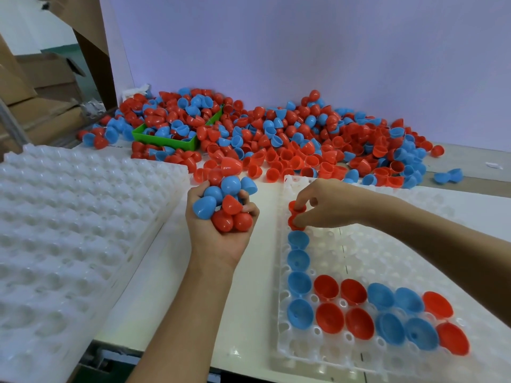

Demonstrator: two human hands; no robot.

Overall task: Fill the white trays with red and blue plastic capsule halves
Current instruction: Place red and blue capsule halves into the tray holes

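Note:
A white tray [359, 255] with round sockets lies at the right; its near rows and left column hold several red and blue capsule halves [356, 308], open side up. My right hand [329, 205] pinches a red capsule half [296, 207] over the tray's left column, just above another red half [293, 223] seated there. My left hand [221, 233] is palm up between the trays and grips a bunch of red and blue halves [226, 205]. A big loose heap of red and blue halves [290, 134] covers the table behind.
A stack of white trays [69, 222] fills the left side. A green bin [166, 139] full of halves sits in the heap at the back left. Cardboard boxes [41, 87] stand beyond the table's left edge. A lilac wall closes the back.

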